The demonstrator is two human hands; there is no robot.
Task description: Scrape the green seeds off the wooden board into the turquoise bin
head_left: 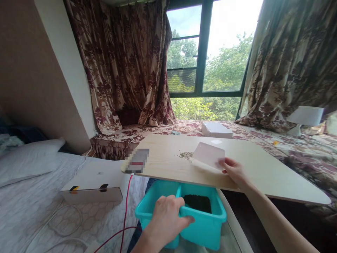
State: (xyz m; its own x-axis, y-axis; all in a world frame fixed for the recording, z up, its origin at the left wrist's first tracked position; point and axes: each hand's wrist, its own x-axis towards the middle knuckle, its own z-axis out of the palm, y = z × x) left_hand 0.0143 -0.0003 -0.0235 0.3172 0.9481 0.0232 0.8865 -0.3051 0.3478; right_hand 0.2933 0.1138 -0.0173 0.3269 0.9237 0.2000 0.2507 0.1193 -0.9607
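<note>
My left hand (170, 214) grips the near rim of a turquoise plastic bin (202, 228), at the divider between its two compartments. Dark, fine material (197, 203) lies in the right compartment; the left one shows bare plastic where my hand does not cover it. My right hand (233, 170) pinches the right corner of a thin white sheet (209, 154), held tilted above the wooden tabletop (163, 151). Just left of the sheet's edge, a small scatter of greenish-brown bits (186, 155) rests on the wood.
A phone-like device (139, 160), partly pixelated, lies at the board's left end, with a red cable (127, 203) hanging down. Left on the bed is a white box (97, 179). Behind the board are another white box (217, 129) and a lamp (305, 116).
</note>
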